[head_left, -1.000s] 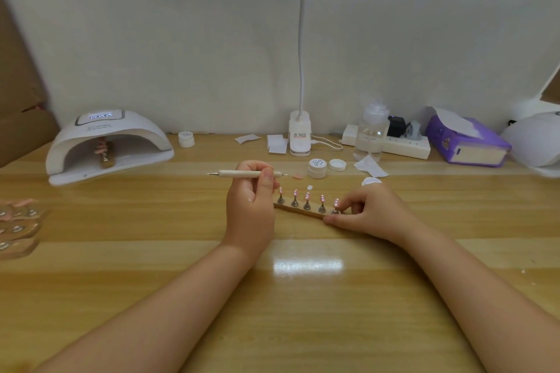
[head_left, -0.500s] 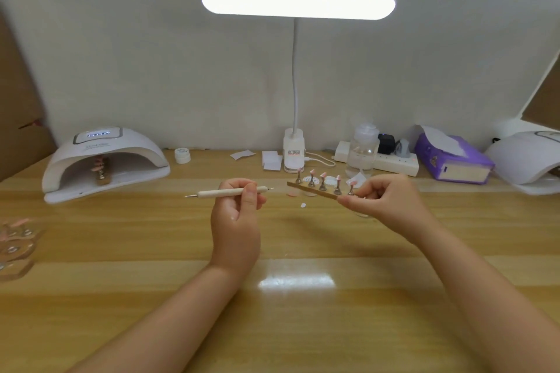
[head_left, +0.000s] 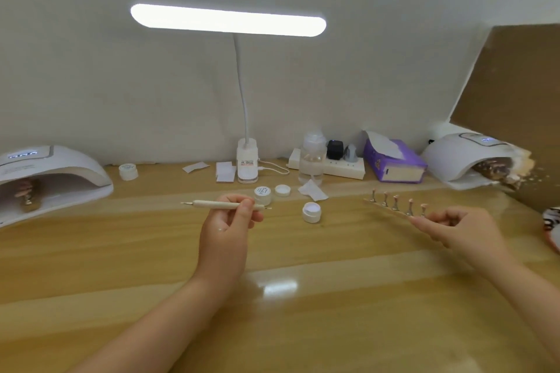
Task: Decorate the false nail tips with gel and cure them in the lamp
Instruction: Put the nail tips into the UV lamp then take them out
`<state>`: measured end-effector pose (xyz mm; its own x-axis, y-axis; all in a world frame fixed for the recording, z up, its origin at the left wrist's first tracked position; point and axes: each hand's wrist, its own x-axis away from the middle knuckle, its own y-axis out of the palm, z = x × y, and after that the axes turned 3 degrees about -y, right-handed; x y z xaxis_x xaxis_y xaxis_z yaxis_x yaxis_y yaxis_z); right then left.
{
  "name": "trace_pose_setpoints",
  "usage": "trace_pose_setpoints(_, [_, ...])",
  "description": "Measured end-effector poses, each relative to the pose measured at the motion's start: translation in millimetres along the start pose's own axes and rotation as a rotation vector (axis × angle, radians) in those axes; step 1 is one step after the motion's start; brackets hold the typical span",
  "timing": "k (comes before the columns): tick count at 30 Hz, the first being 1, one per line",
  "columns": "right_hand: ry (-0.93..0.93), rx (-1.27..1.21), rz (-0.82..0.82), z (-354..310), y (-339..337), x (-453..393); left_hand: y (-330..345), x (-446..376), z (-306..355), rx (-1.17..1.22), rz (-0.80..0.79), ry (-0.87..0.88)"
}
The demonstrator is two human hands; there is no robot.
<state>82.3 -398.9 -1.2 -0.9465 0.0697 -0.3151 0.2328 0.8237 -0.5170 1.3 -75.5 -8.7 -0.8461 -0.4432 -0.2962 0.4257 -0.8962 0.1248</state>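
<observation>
We counted five nail tips (head_left: 395, 201) on one wooden strip (head_left: 386, 211), its near end pinched in our right hand (head_left: 454, 228), raised off the table (head_left: 272, 297). Our left hand (head_left: 225, 228) gripped one dotting pen (head_left: 227, 205); three gel jars (head_left: 311, 212) and two curing lamps (head_left: 51, 179) lay beyond our fingertips.

desk (head_left: 272, 327): curing lamp (head_left: 51, 172) at far left, second curing lamp (head_left: 466, 157) at far right. desk light (head_left: 247, 166) at back centre against the wall; power strip (head_left: 327, 165) to its right, bottle (head_left: 312, 157) before the strip, tissue box (head_left: 394, 160) right of that. open gel pot (head_left: 311, 211) in front of the bottle. dotting tool (head_left: 227, 205) left of the pot; nail strip (head_left: 394, 206) right of it, above the desk.
</observation>
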Motion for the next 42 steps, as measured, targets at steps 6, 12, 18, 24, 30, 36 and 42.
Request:
trace_pose_setpoints(6, [0.086,0.083,0.207,35,-30,-15,71,-1,-2,0.067,-0.155,-0.070])
trace_pose_setpoints(12, [0.164,0.162,0.335,59,-43,-37,150,2,-14,0.202,-0.228,-0.219])
trace_pose_setpoints(18, [0.292,0.192,0.436,81,-51,-72,173,4,-36,-0.049,-0.410,-0.123])
trace_pose_setpoints(24, [0.373,0.246,0.573,109,-60,-101,174,2,-45,-0.066,-0.427,-0.035])
trace_pose_setpoints(30, [0.419,0.241,0.610,127,-55,-131,170,-15,-50,-0.068,-0.305,-0.051])
trace_pose_setpoints(36, [0.491,0.506,0.501,131,-56,-154,169,-23,-54,-0.056,-0.260,-0.080])
trace_pose_setpoints(42, [0.513,0.614,0.436,142,-60,-172,170,-23,-59,0.016,-0.155,-0.050])
